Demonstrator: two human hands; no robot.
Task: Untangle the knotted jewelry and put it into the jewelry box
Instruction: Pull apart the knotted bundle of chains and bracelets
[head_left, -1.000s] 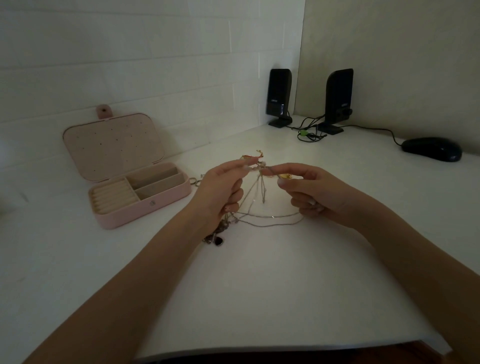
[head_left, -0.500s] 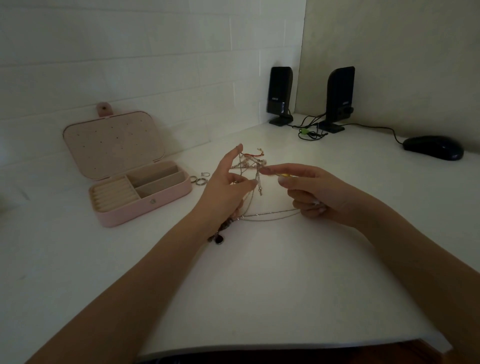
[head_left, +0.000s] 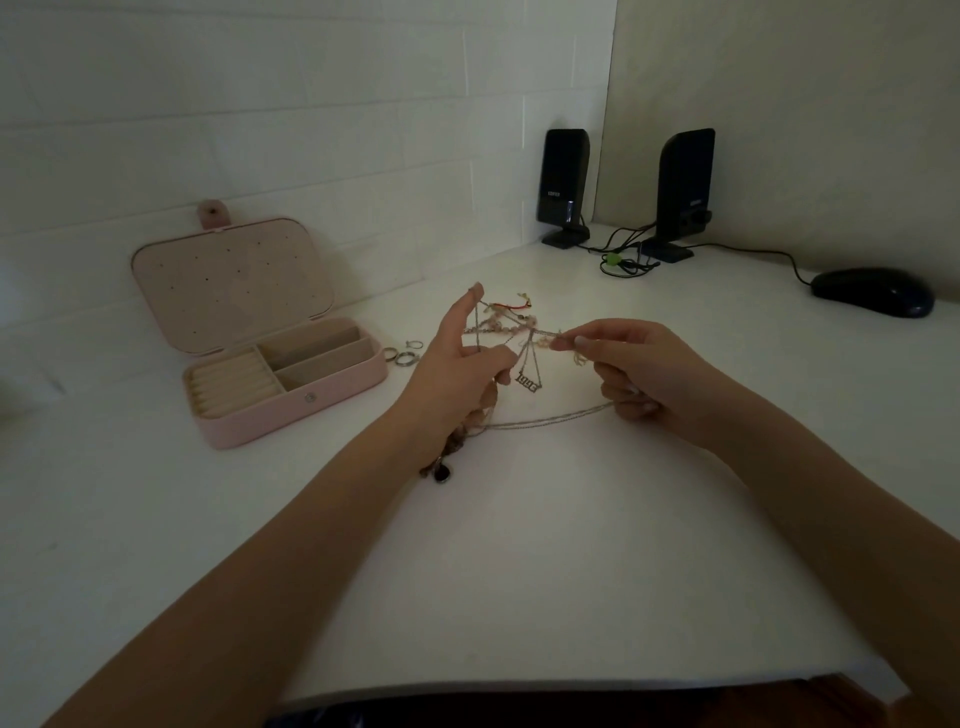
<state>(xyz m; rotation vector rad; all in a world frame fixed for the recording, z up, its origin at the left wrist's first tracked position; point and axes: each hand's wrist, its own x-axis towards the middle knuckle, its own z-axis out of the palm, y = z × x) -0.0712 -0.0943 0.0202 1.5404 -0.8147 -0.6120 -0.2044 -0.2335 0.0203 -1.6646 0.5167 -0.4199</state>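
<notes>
The left hand (head_left: 457, 364) has its forefinger raised and straight with a chain looped over it, while the lower fingers curl round a bunch of beaded strands that hangs down to the counter (head_left: 519, 545). The right hand (head_left: 639, 374) pinches a chain between thumb and forefinger, its other fingers curled round a second chain running across to the left hand. The knotted jewelry (head_left: 511, 338) is stretched between both hands above the counter, a small pendant (head_left: 528, 385) dangling from it. The pink jewelry box (head_left: 270, 332) lies open to the left, its compartments showing nothing inside; a few rings (head_left: 402, 353) lie just beside it. Two speakers (head_left: 565, 187) and a mouse (head_left: 872, 291) sit well apart at the back
</notes>
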